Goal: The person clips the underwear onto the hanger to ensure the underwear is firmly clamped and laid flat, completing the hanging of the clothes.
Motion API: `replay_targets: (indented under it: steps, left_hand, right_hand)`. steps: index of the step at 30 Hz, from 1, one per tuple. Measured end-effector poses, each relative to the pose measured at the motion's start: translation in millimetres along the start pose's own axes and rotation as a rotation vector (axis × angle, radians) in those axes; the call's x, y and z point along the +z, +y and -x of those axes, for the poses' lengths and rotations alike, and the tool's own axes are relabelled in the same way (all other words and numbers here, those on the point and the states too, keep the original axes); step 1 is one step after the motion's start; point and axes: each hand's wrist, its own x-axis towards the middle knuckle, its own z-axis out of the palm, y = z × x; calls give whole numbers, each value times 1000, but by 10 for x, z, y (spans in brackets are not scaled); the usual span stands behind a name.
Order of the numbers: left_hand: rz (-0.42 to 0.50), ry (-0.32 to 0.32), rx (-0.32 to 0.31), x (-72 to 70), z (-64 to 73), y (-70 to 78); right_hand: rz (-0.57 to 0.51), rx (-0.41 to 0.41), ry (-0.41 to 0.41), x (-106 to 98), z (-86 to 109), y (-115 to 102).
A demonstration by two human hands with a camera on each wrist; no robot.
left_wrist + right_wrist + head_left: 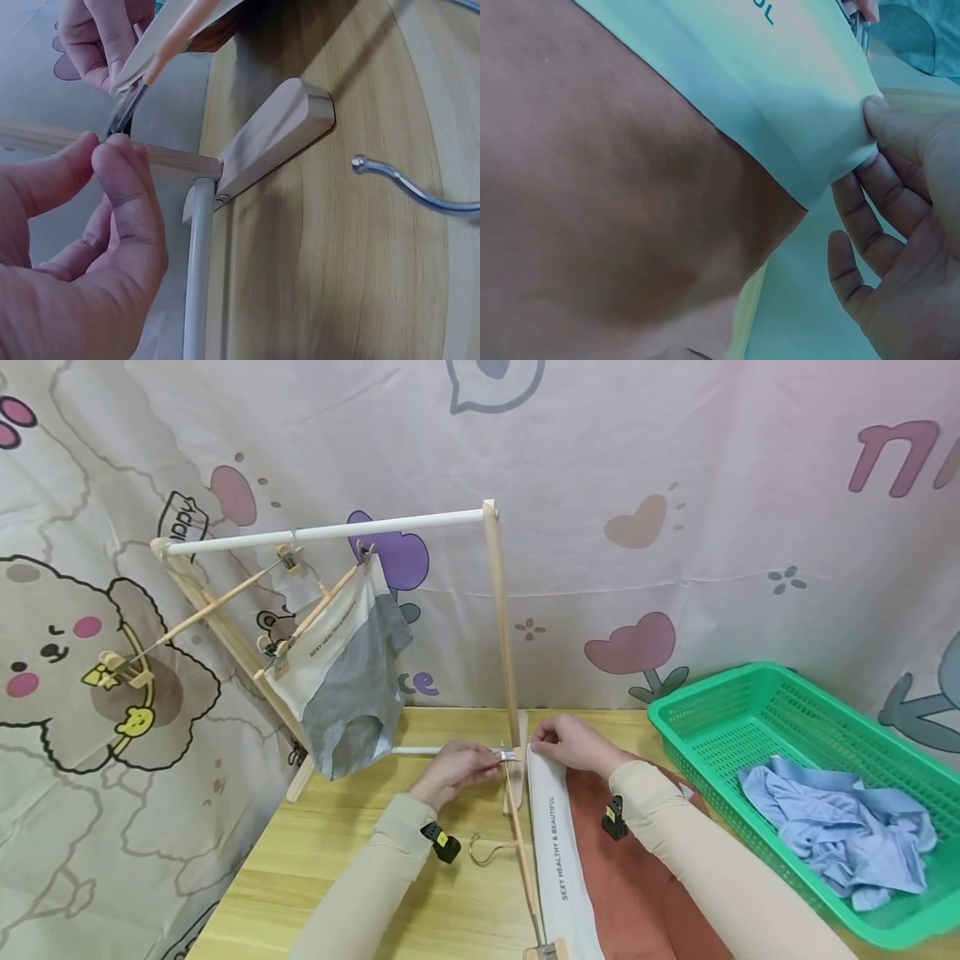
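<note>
With thumb and fingertips, my left hand (463, 766) pinches the metal-and-wood clip (508, 755) at the far end of a wooden clip hanger (519, 839). In the left wrist view the clip (126, 112) sits between thumb and forefinger. My right hand (581, 743) pinches the far corner of the white waistband (555, 852) of rust-coloured underpants (622, 860), close beside that clip. The right wrist view shows thumb over the waistband corner (847, 127), fingers behind it. At the near end, another clip (547, 951) lies by the waistband, partly cut off by the frame. The hanger's metal hook (482, 852) points left.
A wooden rack with a white top rail (322, 532) stands at the back left. Grey underpants (356, 668) hang from it on a clip hanger, beside a bare hanger (217, 604). On the right, a green basket (720, 710) holds crumpled light-blue cloth (840, 835).
</note>
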Motion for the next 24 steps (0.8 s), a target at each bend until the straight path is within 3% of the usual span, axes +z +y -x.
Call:
replay_targets:
  steps: [19,24]
  left_hand:
    - [78,9,-2,86,-24,61]
    - [64,17,4,113,-31,73]
  right_hand:
    - [22,-7,-19,-100,-5,-73]
    - [23,-12,-21,-112,-1,-72]
